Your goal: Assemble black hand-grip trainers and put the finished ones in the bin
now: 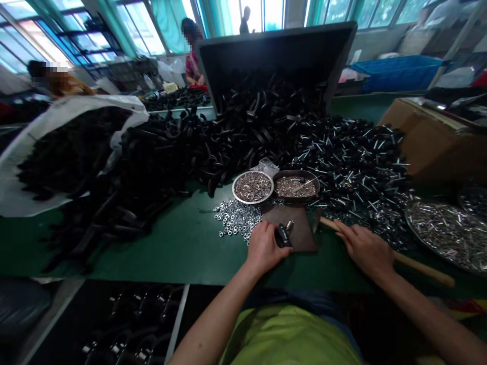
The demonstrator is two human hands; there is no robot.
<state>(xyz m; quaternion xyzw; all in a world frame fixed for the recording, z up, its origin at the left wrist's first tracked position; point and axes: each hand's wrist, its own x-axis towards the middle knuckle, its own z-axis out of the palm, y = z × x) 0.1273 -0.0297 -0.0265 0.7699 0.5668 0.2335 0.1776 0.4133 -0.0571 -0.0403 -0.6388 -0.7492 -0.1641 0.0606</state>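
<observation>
My left hand [264,246] is closed on a small black part [283,235] at the left side of a dark square plate [304,230]. A shiny metal spring-like piece [289,224] shows at the part's upper right. Over on the right, my right hand [363,248] is wrapped round the wooden handle of a hammer [330,223]. The hammer's head lies low beside the plate's right edge, apart from the black part. Loose silver nuts [236,218] are spread just left of the plate.
Behind the plate stand a round dish [253,187] and an oval tin [297,186] of small metal pieces. Heaped black parts [247,132] fill the back. At right are a tray of pins [449,233] and a cardboard box [429,137]; a white sack [49,152] stands left.
</observation>
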